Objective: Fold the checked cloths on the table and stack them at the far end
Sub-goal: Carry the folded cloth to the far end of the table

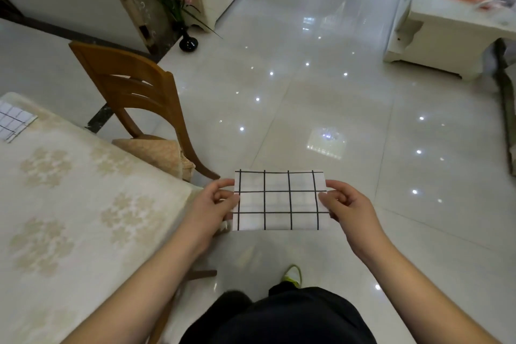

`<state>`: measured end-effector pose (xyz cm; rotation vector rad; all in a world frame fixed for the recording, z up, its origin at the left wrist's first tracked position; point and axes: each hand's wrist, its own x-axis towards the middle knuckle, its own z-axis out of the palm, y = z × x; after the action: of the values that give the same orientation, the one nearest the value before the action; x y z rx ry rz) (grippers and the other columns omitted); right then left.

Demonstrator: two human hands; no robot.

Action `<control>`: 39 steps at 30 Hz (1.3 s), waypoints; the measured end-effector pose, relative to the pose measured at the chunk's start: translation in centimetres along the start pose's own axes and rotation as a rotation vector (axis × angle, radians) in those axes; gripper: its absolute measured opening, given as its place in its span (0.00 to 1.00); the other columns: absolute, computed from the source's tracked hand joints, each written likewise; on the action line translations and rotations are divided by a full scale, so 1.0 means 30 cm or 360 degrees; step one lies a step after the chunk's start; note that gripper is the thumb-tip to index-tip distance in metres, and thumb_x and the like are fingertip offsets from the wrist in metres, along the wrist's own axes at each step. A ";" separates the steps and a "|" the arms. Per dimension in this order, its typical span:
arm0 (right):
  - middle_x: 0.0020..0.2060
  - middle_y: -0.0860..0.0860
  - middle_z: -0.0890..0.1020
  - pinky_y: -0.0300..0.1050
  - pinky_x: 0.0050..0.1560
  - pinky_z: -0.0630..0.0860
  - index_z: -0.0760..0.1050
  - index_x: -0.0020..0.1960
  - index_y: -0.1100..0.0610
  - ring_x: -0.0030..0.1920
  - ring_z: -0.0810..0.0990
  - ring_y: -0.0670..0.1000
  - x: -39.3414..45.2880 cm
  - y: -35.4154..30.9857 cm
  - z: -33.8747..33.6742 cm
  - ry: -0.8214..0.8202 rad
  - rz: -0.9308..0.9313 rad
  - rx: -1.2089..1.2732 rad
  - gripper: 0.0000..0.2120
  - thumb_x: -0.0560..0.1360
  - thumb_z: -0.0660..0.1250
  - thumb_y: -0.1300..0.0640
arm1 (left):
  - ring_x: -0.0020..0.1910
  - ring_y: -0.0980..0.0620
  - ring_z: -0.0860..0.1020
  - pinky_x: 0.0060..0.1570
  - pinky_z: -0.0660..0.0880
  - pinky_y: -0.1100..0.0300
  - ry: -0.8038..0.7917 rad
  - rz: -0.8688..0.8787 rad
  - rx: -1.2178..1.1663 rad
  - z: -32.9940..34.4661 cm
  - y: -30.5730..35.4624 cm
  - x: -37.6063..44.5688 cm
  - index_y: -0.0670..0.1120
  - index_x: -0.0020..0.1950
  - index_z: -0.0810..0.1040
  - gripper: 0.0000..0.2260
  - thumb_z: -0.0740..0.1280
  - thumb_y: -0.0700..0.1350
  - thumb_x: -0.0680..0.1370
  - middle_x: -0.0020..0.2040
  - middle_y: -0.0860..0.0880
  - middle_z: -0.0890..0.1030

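Note:
A white cloth with a black check point(279, 200) is held flat in the air over the floor, to the right of the table. My left hand point(215, 204) pinches its left edge and my right hand point(344, 204) pinches its right edge. The cloth looks folded into a small rectangle. Another checked cloth point(12, 120) lies folded on the table point(83, 204) near its far left edge, partly cut off by the frame.
The table carries a cream floral cover. A wooden chair point(134, 98) with a cushion stands at the table's far right side. Glossy floor tiles spread ahead. A black vase with a plant point(188, 42) and a white cabinet point(446, 28) stand farther off.

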<state>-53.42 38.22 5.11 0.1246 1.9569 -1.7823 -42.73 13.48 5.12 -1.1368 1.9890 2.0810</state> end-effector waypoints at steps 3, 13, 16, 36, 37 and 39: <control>0.29 0.43 0.76 0.39 0.42 0.73 0.77 0.58 0.55 0.33 0.74 0.43 0.112 -0.057 -0.007 -0.0044 0.0013 -0.0049 0.12 0.76 0.69 0.64 | 0.49 0.42 0.83 0.51 0.81 0.47 0.0028 -0.0004 -0.0041 0.026 0.059 0.067 0.51 0.61 0.78 0.13 0.69 0.39 0.78 0.50 0.40 0.83; 0.30 0.44 0.76 0.31 0.35 0.73 0.77 0.58 0.55 0.32 0.74 0.41 0.500 -0.234 0.186 -0.0211 -0.0023 -0.0182 0.12 0.76 0.69 0.64 | 0.38 0.53 0.77 0.42 0.76 0.57 0.0202 -0.0012 -0.0261 -0.063 0.193 0.355 0.47 0.62 0.76 0.14 0.67 0.36 0.78 0.42 0.44 0.78; 0.32 0.46 0.76 0.35 0.37 0.73 0.77 0.59 0.54 0.34 0.74 0.43 0.614 -0.306 0.281 -0.0263 -0.0039 -0.0229 0.12 0.76 0.69 0.63 | 0.40 0.52 0.77 0.41 0.76 0.58 0.0267 -0.0003 -0.0319 -0.122 0.236 0.466 0.48 0.63 0.77 0.15 0.68 0.37 0.78 0.42 0.46 0.79; 0.38 0.50 0.81 0.38 0.41 0.76 0.79 0.57 0.54 0.41 0.80 0.46 1.267 -0.707 0.788 -0.0744 -0.0116 -0.0322 0.12 0.76 0.69 0.63 | 0.49 0.42 0.84 0.55 0.79 0.41 0.0735 0.0015 -0.0607 -0.409 0.607 0.913 0.51 0.60 0.79 0.13 0.67 0.38 0.79 0.48 0.45 0.85; 0.37 0.50 0.81 0.38 0.41 0.76 0.79 0.57 0.54 0.41 0.80 0.47 1.317 -0.728 0.809 -0.0775 -0.0119 -0.0319 0.11 0.76 0.69 0.63 | 0.49 0.42 0.84 0.55 0.79 0.42 0.0751 0.0026 -0.0606 -0.413 0.635 0.950 0.51 0.60 0.78 0.13 0.67 0.38 0.79 0.49 0.45 0.85; 0.35 0.48 0.80 0.35 0.38 0.75 0.79 0.57 0.54 0.38 0.79 0.44 1.415 -0.780 0.848 -0.0821 -0.0121 -0.0332 0.11 0.76 0.69 0.64 | 0.48 0.44 0.84 0.54 0.79 0.44 0.0799 0.0022 -0.0604 -0.416 0.692 1.023 0.50 0.61 0.78 0.13 0.67 0.38 0.79 0.48 0.45 0.85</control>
<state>-92.26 -0.20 8.36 -0.4410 1.7612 -1.4541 -69.77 -14.62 7.83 -1.8770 1.7992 2.4375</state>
